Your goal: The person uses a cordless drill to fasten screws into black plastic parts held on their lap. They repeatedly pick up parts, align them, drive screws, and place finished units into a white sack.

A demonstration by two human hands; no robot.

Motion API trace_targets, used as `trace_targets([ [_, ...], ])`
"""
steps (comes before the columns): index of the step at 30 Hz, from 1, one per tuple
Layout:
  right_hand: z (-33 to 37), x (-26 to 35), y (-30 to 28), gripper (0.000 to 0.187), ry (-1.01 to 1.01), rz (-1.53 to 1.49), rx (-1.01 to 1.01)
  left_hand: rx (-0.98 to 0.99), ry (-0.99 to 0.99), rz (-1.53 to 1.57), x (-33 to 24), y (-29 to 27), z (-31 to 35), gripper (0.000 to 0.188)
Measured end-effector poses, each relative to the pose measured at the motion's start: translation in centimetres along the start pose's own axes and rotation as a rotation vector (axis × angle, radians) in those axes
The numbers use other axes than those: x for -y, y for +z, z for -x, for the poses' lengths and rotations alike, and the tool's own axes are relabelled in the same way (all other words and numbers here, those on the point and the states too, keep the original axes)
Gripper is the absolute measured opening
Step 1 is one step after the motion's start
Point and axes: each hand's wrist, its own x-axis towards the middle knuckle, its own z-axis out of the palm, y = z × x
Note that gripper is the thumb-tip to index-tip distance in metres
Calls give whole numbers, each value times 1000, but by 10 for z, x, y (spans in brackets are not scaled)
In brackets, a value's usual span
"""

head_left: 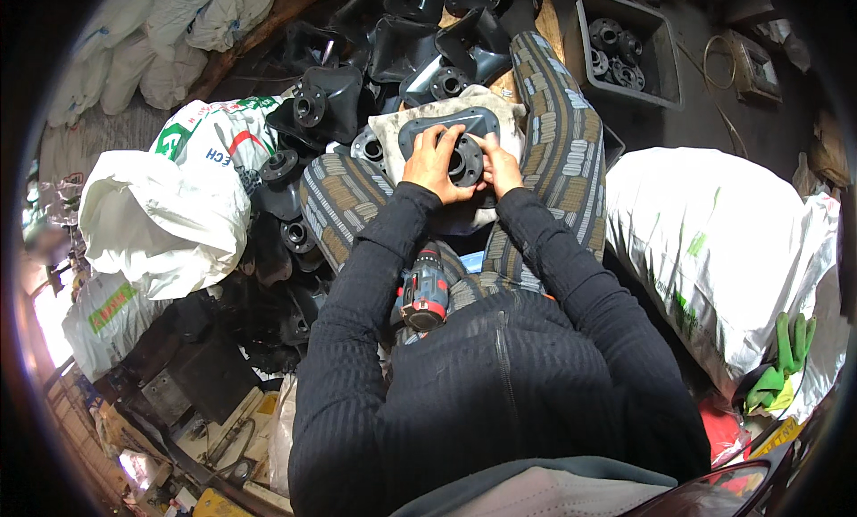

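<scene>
Between my knees, a round black flange (466,164) with a hole through its middle sits against a black part with a rectangular plate (482,121). My left hand (430,167) wraps round the flange's left side, fingers over its top edge. On the other side, my right hand (500,166) grips the flange's edge; some of its fingers are hidden. A pale, stained cloth (384,129) lies under the part. Across my lap rests a red and black cordless drill (424,294).
Several black flanged parts (326,111) are heaped beyond and left of my knees. A grey crate (665,70) with flanges stands at the far right. White sacks (170,222) flank me, and green gloves (786,361) lie by the right-hand sack.
</scene>
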Motion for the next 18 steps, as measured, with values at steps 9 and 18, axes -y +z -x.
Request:
trace_targets([
  [9,-4,-2,9,39,-138,226,-90,48,-12,8,2,-4,2,93],
  [18,10,17,-8,36,58,-248,-161,4,7,28,-9,-78,27,104],
])
